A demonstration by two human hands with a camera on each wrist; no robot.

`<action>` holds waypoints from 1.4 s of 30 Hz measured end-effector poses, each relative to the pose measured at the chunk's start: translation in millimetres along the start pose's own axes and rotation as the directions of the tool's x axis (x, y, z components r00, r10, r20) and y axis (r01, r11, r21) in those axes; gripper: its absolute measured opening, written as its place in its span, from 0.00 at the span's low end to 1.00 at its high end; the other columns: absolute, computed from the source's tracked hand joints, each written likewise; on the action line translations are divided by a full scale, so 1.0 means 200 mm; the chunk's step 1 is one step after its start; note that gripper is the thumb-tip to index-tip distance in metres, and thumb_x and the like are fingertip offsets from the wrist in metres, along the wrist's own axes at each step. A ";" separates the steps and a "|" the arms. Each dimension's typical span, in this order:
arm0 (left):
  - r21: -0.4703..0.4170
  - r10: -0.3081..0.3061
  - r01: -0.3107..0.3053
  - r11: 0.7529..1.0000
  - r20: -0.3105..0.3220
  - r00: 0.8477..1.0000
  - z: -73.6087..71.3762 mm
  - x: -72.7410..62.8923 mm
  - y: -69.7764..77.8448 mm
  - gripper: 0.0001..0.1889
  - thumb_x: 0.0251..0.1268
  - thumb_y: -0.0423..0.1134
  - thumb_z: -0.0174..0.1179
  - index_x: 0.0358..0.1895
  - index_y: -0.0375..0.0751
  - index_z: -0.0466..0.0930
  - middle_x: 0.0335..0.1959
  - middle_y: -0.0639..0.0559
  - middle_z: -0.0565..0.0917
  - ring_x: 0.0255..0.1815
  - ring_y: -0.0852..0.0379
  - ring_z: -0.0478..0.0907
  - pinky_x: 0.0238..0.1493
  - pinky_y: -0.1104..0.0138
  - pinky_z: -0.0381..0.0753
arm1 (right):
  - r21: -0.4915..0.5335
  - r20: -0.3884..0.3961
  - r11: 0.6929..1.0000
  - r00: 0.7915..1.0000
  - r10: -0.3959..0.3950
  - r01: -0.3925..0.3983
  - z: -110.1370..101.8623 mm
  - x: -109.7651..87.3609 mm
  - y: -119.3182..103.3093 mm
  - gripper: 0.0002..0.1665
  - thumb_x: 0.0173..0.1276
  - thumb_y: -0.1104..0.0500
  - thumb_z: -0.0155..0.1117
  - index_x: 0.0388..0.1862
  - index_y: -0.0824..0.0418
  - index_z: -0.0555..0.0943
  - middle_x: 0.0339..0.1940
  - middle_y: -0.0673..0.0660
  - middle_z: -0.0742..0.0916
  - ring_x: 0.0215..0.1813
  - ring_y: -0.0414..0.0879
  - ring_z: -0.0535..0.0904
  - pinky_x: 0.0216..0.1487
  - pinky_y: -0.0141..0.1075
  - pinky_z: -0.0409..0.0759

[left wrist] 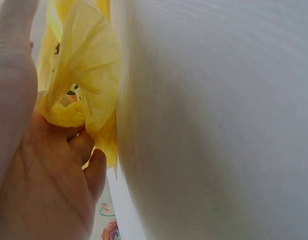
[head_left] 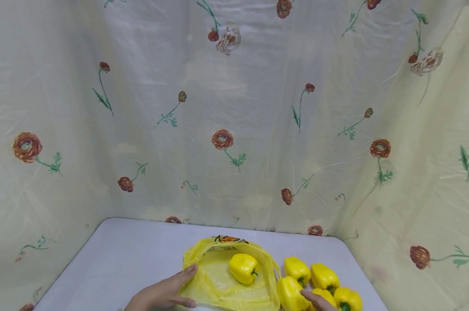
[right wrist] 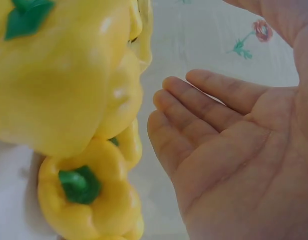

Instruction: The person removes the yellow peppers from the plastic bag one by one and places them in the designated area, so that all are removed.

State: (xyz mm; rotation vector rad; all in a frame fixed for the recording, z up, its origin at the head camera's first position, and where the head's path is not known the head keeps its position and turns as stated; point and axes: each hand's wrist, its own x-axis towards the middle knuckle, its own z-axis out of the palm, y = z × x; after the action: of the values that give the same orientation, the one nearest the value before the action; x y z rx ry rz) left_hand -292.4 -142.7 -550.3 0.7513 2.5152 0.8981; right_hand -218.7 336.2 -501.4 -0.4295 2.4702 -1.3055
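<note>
A thin yellow plastic bag (head_left: 191, 255) lies on the table with its mouth spread wide, and one yellow bell pepper (head_left: 243, 268) is inside it. At the bag's left edge, my left hand (head_left: 162, 291) touches the plastic with extended fingers, thumb apart. In the left wrist view, crumpled bag plastic (left wrist: 101, 65) covers part of those fingers. Over the loose peppers right of the bag is my right hand (head_left: 319, 301). Its fingers are straight and the palm is bare in the right wrist view, beside a pepper with a green stem (right wrist: 88, 195).
Several yellow bell peppers (head_left: 296, 270) sit grouped on the table right of the bag. The white table (head_left: 133, 246) stands against flower-printed curtains (head_left: 253, 185) at the back and both sides.
</note>
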 end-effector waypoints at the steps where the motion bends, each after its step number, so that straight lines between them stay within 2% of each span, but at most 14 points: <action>1: -0.009 -0.008 0.008 1.000 0.000 1.000 0.00 0.00 0.00 0.51 0.58 0.64 0.59 0.78 0.43 0.45 0.79 0.46 0.48 0.78 0.41 0.47 0.73 0.44 0.56 | -0.013 0.024 1.000 0.999 -0.022 0.022 -0.01 0.00 -0.03 0.43 0.69 0.44 0.60 0.69 0.74 0.63 0.67 0.77 0.69 0.57 0.25 0.74 0.58 0.56 0.75; 4: -0.035 -0.028 0.028 0.999 0.001 1.000 0.01 0.00 0.00 0.51 0.58 0.64 0.60 0.78 0.44 0.46 0.79 0.46 0.48 0.78 0.41 0.47 0.72 0.43 0.55 | -0.015 0.096 0.995 0.991 -0.093 0.095 -0.03 0.01 -0.09 0.35 0.75 0.53 0.53 0.71 0.75 0.59 0.70 0.78 0.64 0.57 0.14 0.65 0.64 0.41 0.75; 5: -0.046 -0.036 0.036 0.998 0.001 0.999 0.01 0.00 0.00 0.51 0.57 0.64 0.60 0.78 0.44 0.46 0.79 0.46 0.48 0.78 0.41 0.48 0.72 0.43 0.55 | -0.018 0.101 0.995 0.991 -0.091 0.094 -0.03 0.02 -0.11 0.35 0.75 0.53 0.54 0.72 0.73 0.59 0.71 0.77 0.64 0.57 0.13 0.63 0.64 0.38 0.75; 6: -0.054 -0.044 0.044 0.998 0.001 0.999 0.01 0.00 0.00 0.51 0.57 0.65 0.60 0.78 0.45 0.46 0.79 0.47 0.49 0.78 0.41 0.48 0.72 0.42 0.55 | -0.013 0.098 0.996 0.992 -0.083 0.085 -0.03 0.02 -0.13 0.35 0.75 0.54 0.54 0.72 0.71 0.59 0.71 0.77 0.64 0.60 0.17 0.64 0.65 0.38 0.74; 7: -0.057 -0.048 0.048 0.997 0.000 0.999 0.01 0.00 0.00 0.51 0.56 0.65 0.60 0.78 0.45 0.47 0.79 0.47 0.49 0.78 0.41 0.48 0.72 0.42 0.55 | -0.006 0.092 0.998 0.994 -0.065 0.066 -0.02 0.02 -0.14 0.36 0.74 0.53 0.55 0.73 0.68 0.59 0.72 0.75 0.64 0.65 0.24 0.66 0.66 0.38 0.74; 9: -0.059 -0.044 0.044 0.997 0.000 0.999 0.01 0.00 0.00 0.51 0.57 0.65 0.60 0.78 0.45 0.47 0.79 0.46 0.49 0.78 0.41 0.48 0.72 0.42 0.55 | 0.014 0.081 1.000 0.996 -0.027 0.026 -0.01 0.04 -0.17 0.38 0.73 0.51 0.57 0.75 0.65 0.58 0.73 0.73 0.63 0.72 0.42 0.66 0.68 0.50 0.71; 11: -0.056 -0.041 0.041 0.998 -0.001 0.999 0.01 0.00 0.00 0.51 0.57 0.65 0.60 0.78 0.45 0.47 0.79 0.46 0.49 0.78 0.41 0.48 0.72 0.42 0.56 | 0.024 0.064 0.999 0.997 0.037 -0.039 0.00 0.06 -0.19 0.41 0.70 0.47 0.61 0.75 0.60 0.59 0.74 0.71 0.64 0.72 0.62 0.64 0.64 0.63 0.67; 12: -0.055 -0.039 0.038 0.998 -0.001 0.999 0.01 0.00 0.00 0.51 0.57 0.64 0.60 0.78 0.45 0.46 0.79 0.46 0.49 0.78 0.41 0.48 0.72 0.42 0.56 | 0.040 0.062 0.997 0.996 0.066 -0.069 0.00 0.07 -0.20 0.41 0.69 0.46 0.61 0.75 0.59 0.59 0.74 0.70 0.63 0.72 0.70 0.61 0.62 0.66 0.67; 13: -0.053 -0.038 0.038 0.998 -0.002 0.999 0.01 0.00 0.00 0.51 0.57 0.65 0.60 0.78 0.45 0.46 0.79 0.46 0.49 0.78 0.41 0.48 0.72 0.42 0.56 | 0.049 0.062 0.995 0.995 0.083 -0.086 0.00 0.09 -0.21 0.43 0.68 0.46 0.63 0.75 0.58 0.59 0.75 0.69 0.63 0.72 0.73 0.58 0.62 0.67 0.66; 16: -0.062 -0.047 0.047 0.997 -0.003 0.999 0.02 0.00 0.00 0.51 0.57 0.65 0.60 0.78 0.45 0.47 0.79 0.46 0.49 0.78 0.41 0.49 0.72 0.42 0.56 | 0.055 0.049 0.990 0.991 0.124 -0.127 0.01 0.13 -0.23 0.43 0.65 0.44 0.65 0.74 0.55 0.61 0.75 0.67 0.64 0.72 0.74 0.57 0.62 0.67 0.66; 24: -0.063 -0.050 0.050 0.997 0.004 0.999 0.01 0.00 0.00 0.51 0.57 0.64 0.60 0.78 0.44 0.46 0.79 0.45 0.49 0.78 0.40 0.48 0.72 0.42 0.55 | -0.051 0.059 0.995 0.994 0.091 -0.088 0.03 0.21 -0.29 0.41 0.65 0.41 0.64 0.73 0.50 0.64 0.75 0.64 0.66 0.71 0.71 0.61 0.61 0.69 0.65; 28: -0.032 -0.025 0.025 0.999 0.008 1.000 0.00 0.00 0.00 0.50 0.59 0.64 0.59 0.78 0.43 0.45 0.79 0.45 0.48 0.78 0.40 0.47 0.72 0.43 0.56 | -0.062 0.082 0.997 0.996 0.045 -0.040 0.04 0.26 -0.33 0.43 0.60 0.41 0.69 0.72 0.48 0.65 0.74 0.64 0.67 0.71 0.70 0.62 0.62 0.70 0.63; 33: -0.021 0.002 -0.002 1.000 0.012 1.000 -0.01 0.01 -0.01 0.49 0.62 0.63 0.57 0.78 0.42 0.44 0.79 0.45 0.47 0.78 0.40 0.47 0.72 0.44 0.56 | -0.063 0.108 0.996 0.992 -0.060 0.067 0.05 0.31 -0.36 0.41 0.63 0.45 0.68 0.72 0.50 0.65 0.74 0.64 0.67 0.72 0.70 0.60 0.65 0.67 0.62; 42: -0.034 0.020 -0.019 0.999 0.012 1.000 -0.01 0.01 -0.01 0.49 0.62 0.62 0.57 0.77 0.41 0.44 0.79 0.44 0.47 0.78 0.40 0.46 0.72 0.44 0.56 | -0.078 0.170 0.975 0.967 -0.191 0.206 0.06 0.41 -0.42 0.38 0.66 0.47 0.65 0.72 0.52 0.64 0.74 0.60 0.68 0.75 0.63 0.58 0.71 0.57 0.59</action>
State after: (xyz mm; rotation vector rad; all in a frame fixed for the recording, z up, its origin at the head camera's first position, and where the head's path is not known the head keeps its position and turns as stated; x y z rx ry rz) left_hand -294.9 -143.5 -550.5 0.7693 2.4802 0.9374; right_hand -278.8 249.2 -448.6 -0.7931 2.4090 -1.1762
